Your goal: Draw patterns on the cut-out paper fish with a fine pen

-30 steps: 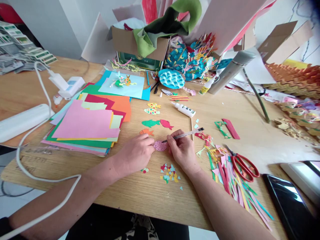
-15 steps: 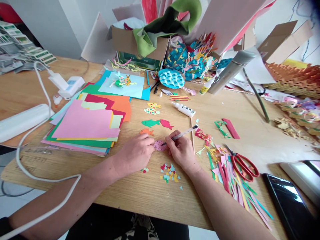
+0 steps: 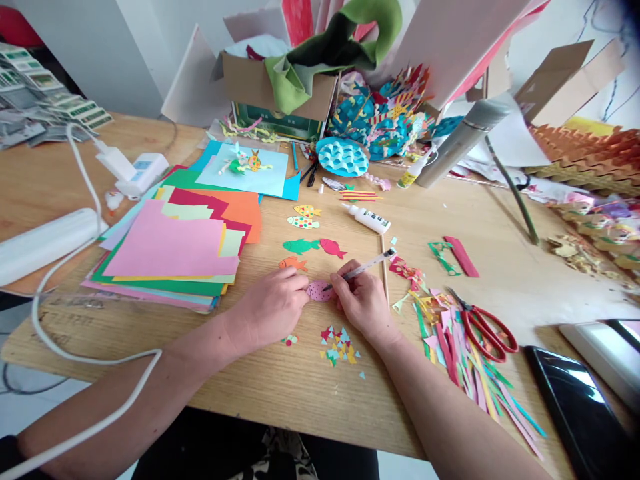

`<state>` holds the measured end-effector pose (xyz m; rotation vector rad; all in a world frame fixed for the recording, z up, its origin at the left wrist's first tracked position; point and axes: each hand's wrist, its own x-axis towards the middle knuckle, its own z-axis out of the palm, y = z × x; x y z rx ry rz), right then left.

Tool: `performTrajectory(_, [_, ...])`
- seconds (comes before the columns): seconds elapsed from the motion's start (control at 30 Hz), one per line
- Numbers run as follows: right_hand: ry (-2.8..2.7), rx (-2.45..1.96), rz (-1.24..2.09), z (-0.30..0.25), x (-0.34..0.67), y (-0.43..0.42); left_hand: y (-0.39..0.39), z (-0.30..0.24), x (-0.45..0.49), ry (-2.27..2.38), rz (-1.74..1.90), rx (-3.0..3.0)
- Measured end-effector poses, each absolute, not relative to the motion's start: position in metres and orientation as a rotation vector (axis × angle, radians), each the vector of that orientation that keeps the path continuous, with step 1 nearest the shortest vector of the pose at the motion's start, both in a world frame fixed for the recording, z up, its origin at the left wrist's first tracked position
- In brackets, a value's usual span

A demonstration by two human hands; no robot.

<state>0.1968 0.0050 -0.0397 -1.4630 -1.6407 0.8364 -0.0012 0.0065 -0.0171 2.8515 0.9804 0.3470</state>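
Observation:
A pink paper fish (image 3: 319,291) covered in small dark dots lies flat on the table between my hands. My left hand (image 3: 280,303) is closed at its left end, fingers pinching or pressing that edge. My right hand (image 3: 363,297) grips a pen (image 3: 367,265), its tip on or just over the paper. Above them lie an orange paper fish (image 3: 293,264), a green one (image 3: 301,246) and a red one (image 3: 333,248). Small paper snippets (image 3: 340,347) lie below my hands, beside a few round dots (image 3: 290,341).
Stacked coloured paper (image 3: 170,240) is on the left. A glue bottle (image 3: 369,219) and a thin stick (image 3: 385,270) lie beyond my right hand. Red-handled scissors (image 3: 484,328) rest on paper strips (image 3: 475,373), near a phone (image 3: 575,400). A white cable (image 3: 100,360) crosses my left forearm.

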Motion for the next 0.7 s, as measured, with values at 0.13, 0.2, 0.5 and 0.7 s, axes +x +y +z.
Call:
performTrajectory(0.13, [-1.634, -1.468, 0.829, -0.0404, 0.1967, 0.0049, 0.0062, -0.0178, -0.0011, 0.971, 0.371, 2.868])
performTrajectory(0.2, [-1.632, -1.464, 0.836, -0.0402, 0.1964, 0.0049, 0.0061, -0.0179, -0.0010, 0.968, 0.373, 2.873])
performTrajectory(0.5, [-1.662, -1.468, 0.815, -0.0373, 0.1959, 0.0040, 0.0067, -0.0174, -0.0015, 0.963, 0.393, 2.851])
performTrajectory(0.7, [-1.632, -1.487, 0.820, -0.0387, 0.1957, 0.0052, 0.0060, -0.0172, -0.0011, 0.969, 0.400, 2.853])
